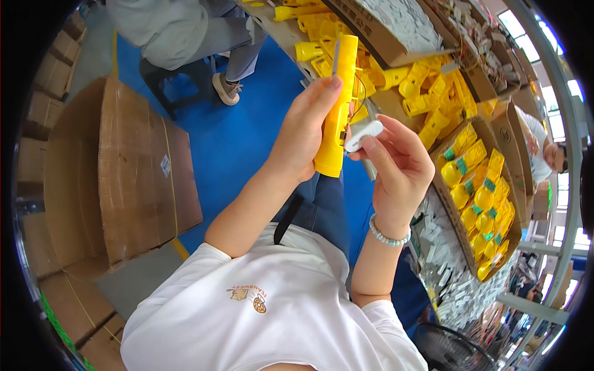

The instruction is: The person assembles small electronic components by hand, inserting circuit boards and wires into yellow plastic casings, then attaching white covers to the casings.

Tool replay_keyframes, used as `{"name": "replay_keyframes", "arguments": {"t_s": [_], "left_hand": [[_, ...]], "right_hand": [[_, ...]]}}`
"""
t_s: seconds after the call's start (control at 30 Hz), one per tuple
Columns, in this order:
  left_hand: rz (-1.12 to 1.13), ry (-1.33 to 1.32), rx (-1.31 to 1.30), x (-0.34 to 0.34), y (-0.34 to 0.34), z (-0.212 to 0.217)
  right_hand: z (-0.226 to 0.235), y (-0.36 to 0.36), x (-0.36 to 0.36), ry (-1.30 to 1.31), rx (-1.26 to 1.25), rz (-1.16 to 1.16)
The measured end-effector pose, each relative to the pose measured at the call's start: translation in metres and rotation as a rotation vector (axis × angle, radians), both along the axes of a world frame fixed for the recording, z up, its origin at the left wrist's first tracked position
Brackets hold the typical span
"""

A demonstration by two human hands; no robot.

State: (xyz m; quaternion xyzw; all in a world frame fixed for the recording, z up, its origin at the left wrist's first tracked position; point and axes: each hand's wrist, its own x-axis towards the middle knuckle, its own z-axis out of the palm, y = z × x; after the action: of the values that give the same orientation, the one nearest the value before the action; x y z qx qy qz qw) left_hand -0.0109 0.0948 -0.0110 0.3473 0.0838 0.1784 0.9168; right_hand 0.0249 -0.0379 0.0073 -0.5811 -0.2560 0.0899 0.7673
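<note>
My left hand [303,123] is wrapped round a yellow plastic flashlight housing [334,127], its thumb pressed along the side. The housing stands nearly upright, wider end down, and thin dark and red wires [359,102] loop out of its right side. A small white oblong plastic piece [365,135] is pinched between the thumb and fingers of my right hand [401,162]. That piece is right beside the housing's lower side opening; whether the two touch I cannot tell. The inside of the housing is turned mostly out of sight.
Loose yellow housings [427,93] are heaped on the bench beyond my hands. A carton [444,176] of yellow housings with green pieces stands right, above many white parts [448,272]. A large cardboard box [139,167] is at left. Someone sits on a dark stool [167,83]; a fan [448,349] stands lower right.
</note>
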Motion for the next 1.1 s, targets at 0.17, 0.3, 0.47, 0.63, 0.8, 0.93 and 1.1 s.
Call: {"name": "replay_keyframes", "arguments": {"t_s": [0.17,0.3,0.47,0.63,0.8,0.93,1.1], "left_hand": [[-0.036,0.019,0.067,0.0,-0.007,0.0],[0.01,0.047,0.19,0.004,-0.014,-0.003],[-0.067,0.063,0.27,0.003,-0.019,-0.002],[0.018,0.092,0.451,0.008,-0.027,-0.009],[0.051,0.059,0.39,0.009,-0.035,-0.012],[0.07,0.034,0.277,0.007,-0.041,-0.011],[0.074,0.008,0.308,0.007,-0.042,-0.01]], "right_hand": [[-0.005,-0.009,0.001,-0.019,0.006,-0.023],[-0.005,-0.016,0.0,0.016,-0.011,-0.006],[-0.001,-0.02,0.003,0.006,-0.078,0.016],[-0.001,-0.023,0.007,-0.049,-0.238,-0.003],[0.004,-0.023,0.009,0.055,-0.285,-0.018],[0.002,-0.024,0.01,0.101,-0.208,-0.002],[0.004,-0.025,0.007,0.135,-0.187,0.003]]}}
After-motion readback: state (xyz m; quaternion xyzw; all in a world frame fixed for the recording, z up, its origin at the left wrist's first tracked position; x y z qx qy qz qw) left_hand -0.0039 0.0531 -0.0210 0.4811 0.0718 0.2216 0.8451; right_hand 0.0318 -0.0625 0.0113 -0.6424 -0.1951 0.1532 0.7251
